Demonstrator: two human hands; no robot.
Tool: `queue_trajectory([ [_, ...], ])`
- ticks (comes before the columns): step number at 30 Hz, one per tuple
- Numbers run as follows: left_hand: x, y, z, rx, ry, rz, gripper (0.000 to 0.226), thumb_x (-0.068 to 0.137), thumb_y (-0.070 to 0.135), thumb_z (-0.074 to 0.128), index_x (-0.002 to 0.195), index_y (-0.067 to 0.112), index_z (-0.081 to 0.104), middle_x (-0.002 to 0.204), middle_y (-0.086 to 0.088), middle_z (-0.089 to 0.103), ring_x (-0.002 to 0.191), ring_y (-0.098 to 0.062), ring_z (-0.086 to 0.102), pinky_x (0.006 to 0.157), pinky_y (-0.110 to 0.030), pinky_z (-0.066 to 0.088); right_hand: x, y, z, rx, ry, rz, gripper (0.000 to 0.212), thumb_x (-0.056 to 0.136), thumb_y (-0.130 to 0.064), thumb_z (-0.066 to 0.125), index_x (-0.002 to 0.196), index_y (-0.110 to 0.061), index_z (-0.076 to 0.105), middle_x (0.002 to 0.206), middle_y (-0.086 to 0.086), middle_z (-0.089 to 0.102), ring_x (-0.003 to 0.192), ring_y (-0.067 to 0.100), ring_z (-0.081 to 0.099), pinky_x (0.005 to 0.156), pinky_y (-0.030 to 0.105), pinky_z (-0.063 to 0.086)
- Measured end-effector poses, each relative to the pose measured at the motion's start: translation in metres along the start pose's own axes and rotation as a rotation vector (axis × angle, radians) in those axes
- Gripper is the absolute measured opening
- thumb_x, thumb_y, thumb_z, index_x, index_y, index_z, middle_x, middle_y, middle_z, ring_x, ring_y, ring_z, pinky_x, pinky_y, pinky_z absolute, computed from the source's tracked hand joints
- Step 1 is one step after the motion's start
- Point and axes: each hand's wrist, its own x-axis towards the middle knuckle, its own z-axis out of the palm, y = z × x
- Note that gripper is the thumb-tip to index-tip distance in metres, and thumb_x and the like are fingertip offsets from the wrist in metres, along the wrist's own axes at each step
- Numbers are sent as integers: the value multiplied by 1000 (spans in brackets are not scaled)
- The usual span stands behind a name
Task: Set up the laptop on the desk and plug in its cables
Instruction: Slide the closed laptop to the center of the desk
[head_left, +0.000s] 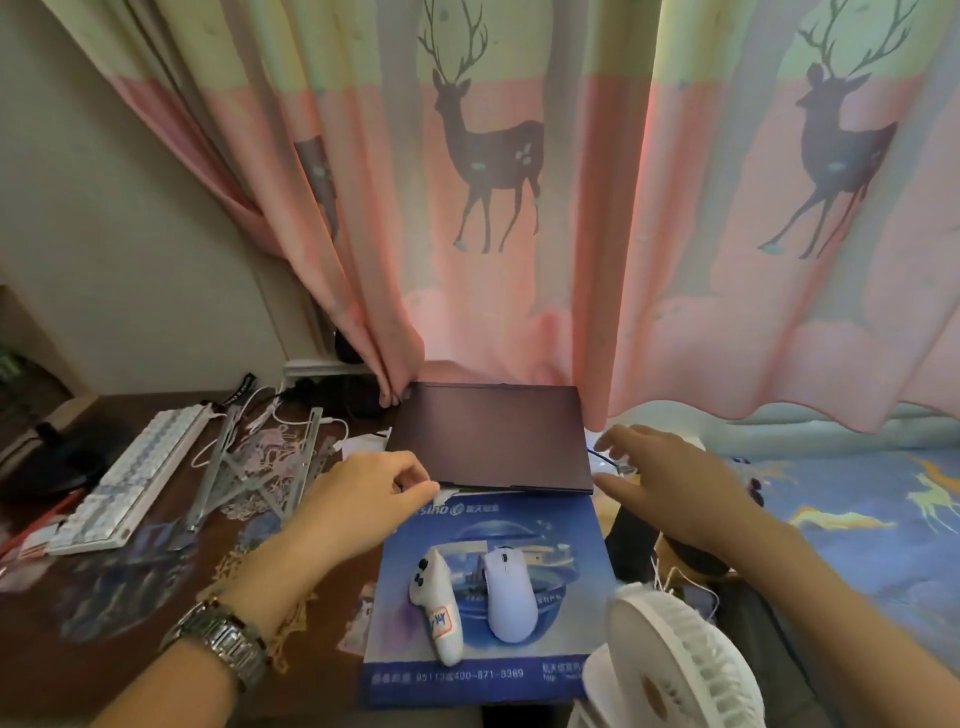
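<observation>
A closed dark laptop (491, 436) lies flat at the back of the brown desk (93, 660), against the pink deer curtain. My left hand (374, 488) rests at the laptop's front left corner, fingertips pinching something white at its edge. My right hand (660, 473) hovers just off the laptop's right front corner, fingers spread, holding nothing. White cables (291, 421) lie tangled at the back left of the desk. A dark cable (605, 460) shows beside the laptop's right edge, behind my right hand.
A blue mouse pad (561, 530) in front of the laptop carries a white mouse (509, 592) and a white controller (441, 603). A white keyboard (135, 478) and a folding metal stand (254, 467) lie left. A white fan (670, 660) stands front right.
</observation>
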Motion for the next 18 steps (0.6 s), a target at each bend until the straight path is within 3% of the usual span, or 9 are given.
queue_trajectory([
  [4,48,-16,10,-38,41,-30,18,81,49,53,90,35,61,81,19,61,75,1,56,67,-28,49,46,17,20,37,-13,-8,41,85,-49,54,119,-28,48,121,-2,59,96,19,61,80,39,53],
  [7,73,-36,23,-71,67,-75,27,83,45,54,107,32,55,87,16,60,77,0,56,63,-25,43,74,25,39,82,-35,6,48,84,-50,55,125,-28,43,123,1,55,98,22,59,80,40,51],
  [11,107,-67,41,-41,77,-129,48,83,45,52,127,31,40,114,5,60,98,-14,58,77,-33,48,109,35,71,161,-81,49,57,82,-52,57,130,-28,38,131,3,50,107,22,54,88,36,45],
  [14,140,-88,55,-27,81,-117,58,82,47,53,133,28,33,127,-2,54,112,-21,52,85,-38,45,131,44,91,205,-124,128,63,81,-52,59,133,-26,35,136,6,45,118,24,49,98,40,42],
  [18,192,-112,76,18,25,-106,71,80,54,52,138,26,23,136,-7,45,121,-26,43,94,-41,40,158,58,116,228,-150,264,71,78,-52,63,137,-28,32,137,8,42,112,23,51,97,38,41],
])
